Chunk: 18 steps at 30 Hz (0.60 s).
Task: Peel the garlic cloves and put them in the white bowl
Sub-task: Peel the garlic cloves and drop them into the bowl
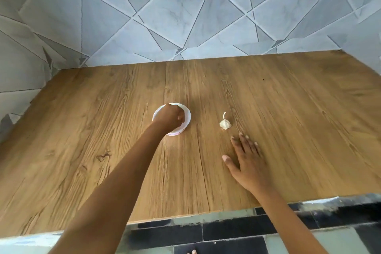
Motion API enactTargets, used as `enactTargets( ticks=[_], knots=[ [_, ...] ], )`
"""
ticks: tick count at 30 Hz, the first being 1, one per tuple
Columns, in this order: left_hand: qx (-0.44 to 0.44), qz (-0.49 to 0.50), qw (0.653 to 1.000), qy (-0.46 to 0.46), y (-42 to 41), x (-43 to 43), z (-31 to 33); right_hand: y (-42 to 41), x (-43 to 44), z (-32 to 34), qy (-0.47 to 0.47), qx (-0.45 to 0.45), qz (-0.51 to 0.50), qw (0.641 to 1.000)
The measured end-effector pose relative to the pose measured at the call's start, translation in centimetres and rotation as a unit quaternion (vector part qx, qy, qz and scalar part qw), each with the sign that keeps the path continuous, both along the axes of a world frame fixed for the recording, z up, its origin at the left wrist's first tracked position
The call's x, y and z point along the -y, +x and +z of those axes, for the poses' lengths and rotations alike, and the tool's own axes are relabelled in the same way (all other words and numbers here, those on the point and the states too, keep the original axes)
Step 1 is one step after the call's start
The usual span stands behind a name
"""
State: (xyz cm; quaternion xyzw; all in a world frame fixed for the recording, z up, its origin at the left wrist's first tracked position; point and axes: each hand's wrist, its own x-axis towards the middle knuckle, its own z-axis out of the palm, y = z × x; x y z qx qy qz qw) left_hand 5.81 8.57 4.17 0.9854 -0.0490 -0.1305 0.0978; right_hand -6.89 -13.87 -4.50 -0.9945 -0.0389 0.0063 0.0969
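Below grey patterned wall tiles [185,16], a wooden table [288,109] bears garlic [225,123].

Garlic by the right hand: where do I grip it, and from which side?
Pinch the garlic across its round body, not the thin stem, which points away toward the wall. Come from the near side, where the open right hand lies flat just short of it.
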Motion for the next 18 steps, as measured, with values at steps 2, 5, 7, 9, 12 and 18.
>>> enactTargets(
  ticks=[2, 5, 7, 9, 12, 18],
  knots=[
    [-0.075, 0.028, 0.997, 0.009, -0.1, 0.6, -0.2, 0.0, 0.0, 0.1, 0.005, 0.001, 0.001, 1.0],
    [0.017, 0.011, 0.999, -0.029, -0.3, 0.0, -0.4, 0.0, 0.1, 0.4, 0.04, -0.002, 0.006, 0.999],
    [0.174, 0.026, 0.976, -0.128, -1.4, 0.2, -0.2, 0.3, 0.3, 0.8, 0.105, 0.008, -0.009, 0.994],
    [0.198, 0.001, 0.952, -0.232, -2.1, 2.3, 0.0, 1.0, 0.6, 1.0, 0.189, 0.041, -0.039, 0.98],
    [0.129, -0.046, 0.953, -0.271, -2.5, 7.1, -0.4, 2.6, 1.4, 1.1, 0.27, 0.102, -0.062, 0.955],
    [0.129, 0.004, 0.952, -0.279, -2.4, 10.9, -4.5, 6.5, 3.2, 1.5, 0.409, 0.056, -0.039, 0.91]
  ],
)
